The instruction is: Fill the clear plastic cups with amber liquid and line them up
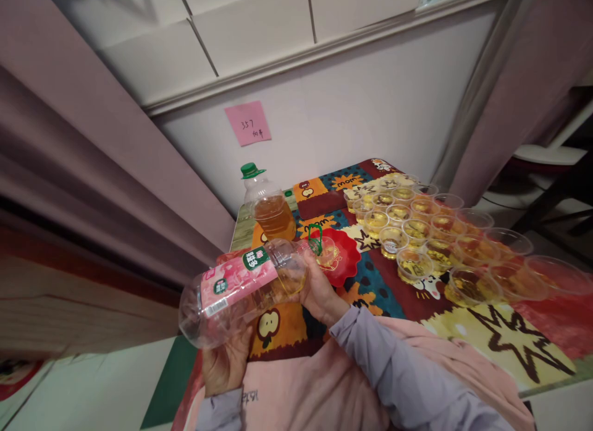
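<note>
A large clear plastic bottle (241, 289) with a pink label lies tipped almost flat, with a little yellow liquid near its neck. My left hand (225, 363) grips its base from below. My right hand (319, 292) is closed round its neck. The bottle's mouth, with a green ring, points at a small clear cup (330, 253) standing on a red plate (343, 255). Liquid shows in that cup.
A second bottle (269, 205) with a green cap and amber liquid stands behind. Several clear cups (419, 233) with yellow liquid sit in rows on the patterned tablecloth (504, 338). A pink note (248, 123) hangs on the wall. Curtains flank both sides.
</note>
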